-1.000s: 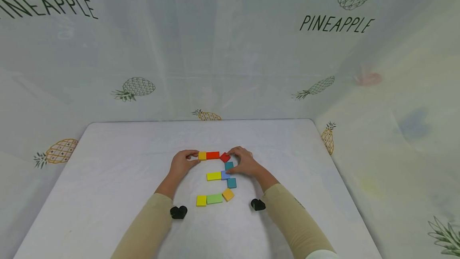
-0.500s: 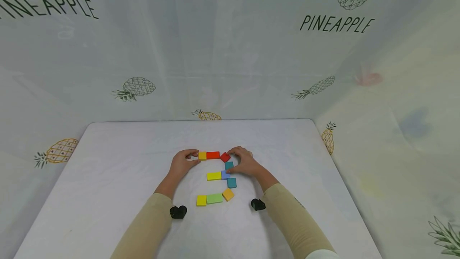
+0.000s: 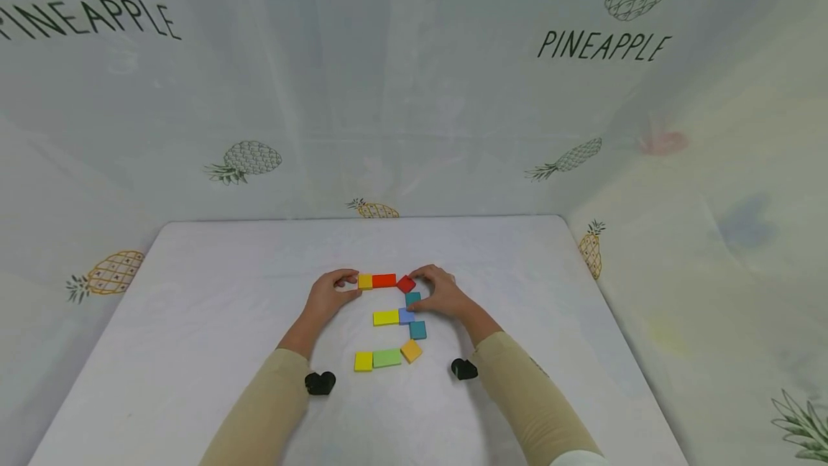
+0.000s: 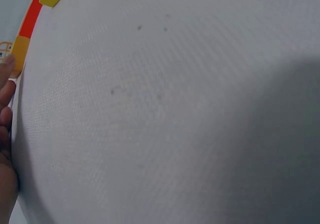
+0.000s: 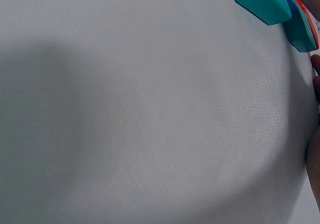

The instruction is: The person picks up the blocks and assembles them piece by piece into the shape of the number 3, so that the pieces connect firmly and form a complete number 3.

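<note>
Colored flat blocks lie on the white table in a shape like a 3. My left hand point(image 3: 326, 295) has thumb and index finger at the orange-yellow block point(image 3: 365, 282) at the top row's left end; a red block point(image 3: 384, 280) adjoins it. In the left wrist view, a fingertip touches that orange-yellow block point(image 4: 20, 51). My right hand point(image 3: 443, 293) curves round the top right corner, index finger at the tilted red block point(image 3: 405, 283), thumb low by the teal block point(image 3: 412, 299) and over the edge of the lavender block point(image 3: 405, 316).
A yellow block point(image 3: 386, 318) extends left of the lavender one. Below sit another teal block point(image 3: 417, 330), a tilted orange block point(image 3: 411, 351), a green block point(image 3: 387, 358) and a yellow square block point(image 3: 364, 362). Black heart-shaped pieces point(image 3: 320, 383) show beside both sleeves.
The whole head view has shifted down very slightly. Both hands and the blocks keep the same places relative to each other.
</note>
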`<action>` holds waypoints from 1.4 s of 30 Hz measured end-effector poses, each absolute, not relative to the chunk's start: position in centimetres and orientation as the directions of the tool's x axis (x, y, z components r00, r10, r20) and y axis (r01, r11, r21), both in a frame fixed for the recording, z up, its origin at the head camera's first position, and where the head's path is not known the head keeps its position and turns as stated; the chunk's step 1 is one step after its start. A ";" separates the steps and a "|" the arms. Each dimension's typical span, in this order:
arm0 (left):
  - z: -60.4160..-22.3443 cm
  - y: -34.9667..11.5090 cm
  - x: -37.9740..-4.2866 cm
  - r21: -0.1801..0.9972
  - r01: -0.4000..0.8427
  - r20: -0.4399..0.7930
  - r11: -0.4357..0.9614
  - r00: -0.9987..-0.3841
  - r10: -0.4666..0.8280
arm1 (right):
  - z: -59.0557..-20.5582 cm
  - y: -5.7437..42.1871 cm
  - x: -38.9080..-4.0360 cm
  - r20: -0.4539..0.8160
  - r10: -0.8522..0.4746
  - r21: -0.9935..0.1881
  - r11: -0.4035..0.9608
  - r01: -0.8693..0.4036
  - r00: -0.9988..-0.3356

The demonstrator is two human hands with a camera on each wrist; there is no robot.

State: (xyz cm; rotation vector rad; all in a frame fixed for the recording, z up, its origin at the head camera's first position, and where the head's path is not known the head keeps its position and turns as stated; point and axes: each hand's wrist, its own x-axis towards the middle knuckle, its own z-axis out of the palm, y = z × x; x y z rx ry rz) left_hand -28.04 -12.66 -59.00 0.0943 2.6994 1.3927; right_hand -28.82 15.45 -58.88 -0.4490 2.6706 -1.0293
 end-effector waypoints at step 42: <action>-50.8 -15.0 -26.0 0.608 0.268 0.103 0.747 -0.960 0.260 | -50.5 16.6 -26.6 0.185 -0.448 -0.419 0.769 -0.483 -0.874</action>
